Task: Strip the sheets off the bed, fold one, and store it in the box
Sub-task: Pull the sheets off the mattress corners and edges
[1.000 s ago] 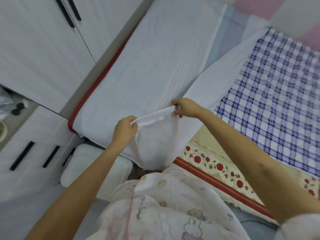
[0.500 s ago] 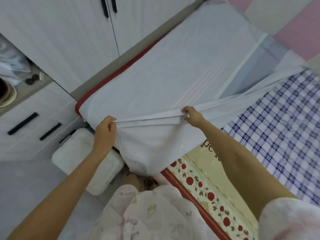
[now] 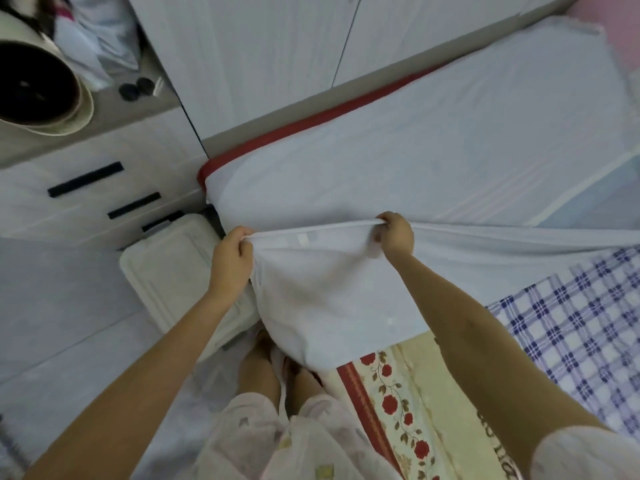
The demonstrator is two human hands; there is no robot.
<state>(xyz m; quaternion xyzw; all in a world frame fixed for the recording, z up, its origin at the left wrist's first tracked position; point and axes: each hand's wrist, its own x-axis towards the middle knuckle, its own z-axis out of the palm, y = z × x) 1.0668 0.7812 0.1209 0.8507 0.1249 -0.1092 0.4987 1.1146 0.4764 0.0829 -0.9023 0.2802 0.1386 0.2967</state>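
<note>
A person is standing at the corner of a bed (image 3: 304, 124), looking down at their own bare arms. Both hands are gripping the hem of a white sheet (image 3: 415, 154). The left hand (image 3: 231, 259) is curling its fingers round the hem near the bed's corner. The right hand (image 3: 396, 234) is pinching it further along, so the hem is stretching taut between them. Most of the sheet is lying flat across the bed, while the part below the hands is hanging off the corner toward the person's feet. A white lidded box (image 3: 162, 275) is sitting on the floor just beside that corner, under the left forearm and in front of some drawers (image 3: 86, 202). To the right, a checked sheet (image 3: 571, 327) is lying over a floral cover (image 3: 415, 393). To do this step well, the person is likely needing to keep both grips firm and level. They should draw the hem toward themselves evenly and keep the hanging cloth clear of the feet and floor. Compared with a second ago, the hands are sitting much wider apart. The short, bunched hem between them is now running straight, and the view is taking in more of the drawers and box.
</note>
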